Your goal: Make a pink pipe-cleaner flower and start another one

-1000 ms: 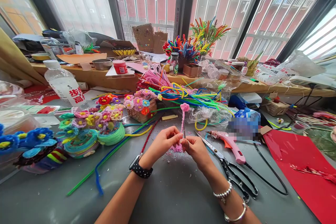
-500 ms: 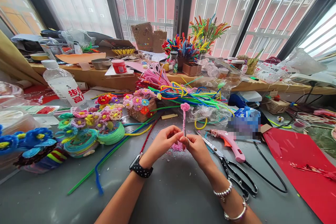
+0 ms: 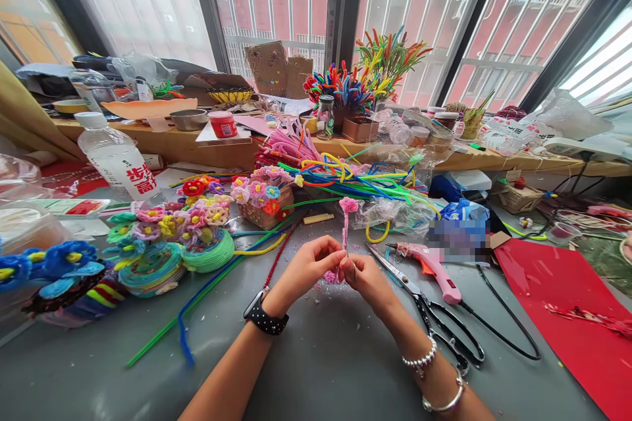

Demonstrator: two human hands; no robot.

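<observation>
Between my two hands a pink fuzzy stem (image 3: 345,230) stands upright, with a small pink fluffy head (image 3: 348,204) on top. My left hand (image 3: 316,266) pinches it low down, its fingertips meeting those of my right hand (image 3: 365,278). Something thin and metallic, like small scissors or tweezers, shows at the fingers of my right hand, partly hidden. Behind the fingertips lies a pink fluffy clump (image 3: 332,275) with pink bits around it on the grey table (image 3: 316,368).
Large scissors (image 3: 428,308) and a pink glue gun (image 3: 430,271) lie right of my hands, beside red sheets (image 3: 557,302). Pipe-cleaner flowers (image 3: 168,223) stand left, near a bottle (image 3: 118,158). Loose pipe cleaners (image 3: 345,177) and a crowded ledge are behind.
The pink stem's head has tilted slightly and looks more irregular. My right fingers have shifted slightly; my left hand has hardly moved.
</observation>
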